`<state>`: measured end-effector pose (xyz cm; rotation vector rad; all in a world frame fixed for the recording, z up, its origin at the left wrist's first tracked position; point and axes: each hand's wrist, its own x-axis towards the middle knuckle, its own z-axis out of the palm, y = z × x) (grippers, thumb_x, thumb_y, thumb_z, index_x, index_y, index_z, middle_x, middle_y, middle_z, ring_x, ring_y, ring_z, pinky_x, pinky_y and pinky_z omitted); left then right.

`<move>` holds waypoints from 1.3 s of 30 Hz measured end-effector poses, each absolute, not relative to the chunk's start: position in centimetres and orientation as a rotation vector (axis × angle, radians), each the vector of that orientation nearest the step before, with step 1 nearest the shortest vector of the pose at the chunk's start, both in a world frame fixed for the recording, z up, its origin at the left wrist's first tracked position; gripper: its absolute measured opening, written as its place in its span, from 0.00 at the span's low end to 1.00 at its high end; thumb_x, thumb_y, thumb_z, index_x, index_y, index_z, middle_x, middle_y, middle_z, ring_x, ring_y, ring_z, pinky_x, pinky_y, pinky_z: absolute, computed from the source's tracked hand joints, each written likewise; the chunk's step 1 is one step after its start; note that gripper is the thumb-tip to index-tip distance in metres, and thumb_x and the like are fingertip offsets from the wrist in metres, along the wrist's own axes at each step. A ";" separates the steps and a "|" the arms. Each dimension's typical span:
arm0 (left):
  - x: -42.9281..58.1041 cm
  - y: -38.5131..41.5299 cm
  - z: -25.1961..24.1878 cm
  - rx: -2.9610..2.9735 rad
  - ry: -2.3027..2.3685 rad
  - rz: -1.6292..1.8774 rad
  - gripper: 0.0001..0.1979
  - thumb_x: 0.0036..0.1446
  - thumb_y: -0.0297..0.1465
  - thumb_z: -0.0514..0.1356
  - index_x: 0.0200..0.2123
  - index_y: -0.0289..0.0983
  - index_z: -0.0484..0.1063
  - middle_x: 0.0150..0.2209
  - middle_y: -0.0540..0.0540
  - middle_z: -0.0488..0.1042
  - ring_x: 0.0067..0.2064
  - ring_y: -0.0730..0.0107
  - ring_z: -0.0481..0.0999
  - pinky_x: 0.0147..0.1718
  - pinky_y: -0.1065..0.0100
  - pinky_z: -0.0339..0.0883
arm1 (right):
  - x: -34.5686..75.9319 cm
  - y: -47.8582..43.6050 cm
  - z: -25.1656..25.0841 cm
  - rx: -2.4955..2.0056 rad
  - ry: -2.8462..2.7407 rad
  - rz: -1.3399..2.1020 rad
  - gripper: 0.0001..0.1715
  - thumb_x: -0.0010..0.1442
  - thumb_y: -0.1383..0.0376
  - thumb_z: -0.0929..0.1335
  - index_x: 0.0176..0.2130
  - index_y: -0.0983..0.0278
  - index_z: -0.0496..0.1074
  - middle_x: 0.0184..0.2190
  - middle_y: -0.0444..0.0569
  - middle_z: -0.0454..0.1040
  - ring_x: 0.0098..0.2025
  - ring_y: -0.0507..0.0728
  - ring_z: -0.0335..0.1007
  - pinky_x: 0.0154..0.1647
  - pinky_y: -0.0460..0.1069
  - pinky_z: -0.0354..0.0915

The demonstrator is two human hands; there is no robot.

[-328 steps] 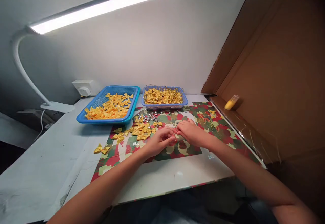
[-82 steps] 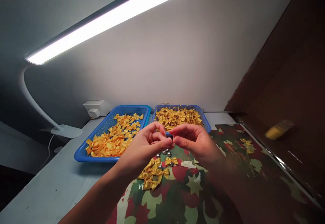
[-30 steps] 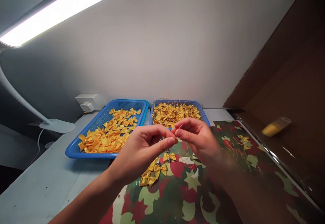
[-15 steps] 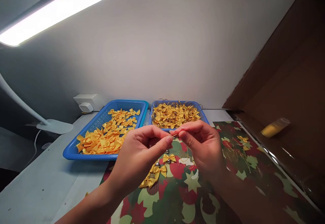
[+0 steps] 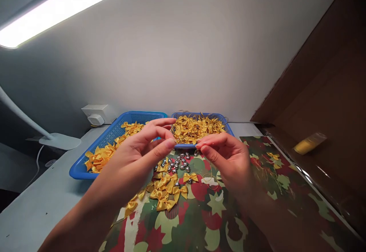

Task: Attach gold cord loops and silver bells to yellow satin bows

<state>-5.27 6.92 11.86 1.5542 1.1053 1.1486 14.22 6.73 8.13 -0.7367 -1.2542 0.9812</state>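
Observation:
My left hand [image 5: 143, 151] is raised over the front of the left basket, fingers apart, with nothing visible in it. My right hand [image 5: 225, 158] pinches a thin gold cord, and a small silver bell [image 5: 196, 153] hangs just below its fingertips. A loop of the cord [image 5: 211, 175] trails down over the patterned mat. Between the hands lie several silver bells [image 5: 183, 160] in a loose group. Nearer to me are several yellow satin bows [image 5: 164, 189], and one bow [image 5: 190, 177] lies apart with a bell at its edge.
A blue basket [image 5: 82, 176] of yellow bows stands at the left, another [image 5: 233, 132] with corded bows behind the hands. Cords and bows [image 5: 273, 168] lie on the mat's right. A lamp base [image 5: 61, 141], white socket box [image 5: 98, 113] and cardboard wall [image 5: 314, 73] surround them.
My left hand has let go of the cord, opened and moved left, uncovering the bells and more bows. My right hand has stayed nearly still.

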 end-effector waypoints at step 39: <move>-1.9 5.8 10.6 1.422 1.004 1.089 0.12 0.61 0.37 0.61 0.28 0.37 0.69 0.22 0.56 0.61 0.22 0.79 0.55 0.19 0.77 0.51 | 14.1 7.0 7.8 -0.540 -1.151 1.139 0.07 0.55 0.71 0.76 0.30 0.57 0.80 0.30 0.41 0.80 0.34 0.48 0.78 0.38 0.43 0.76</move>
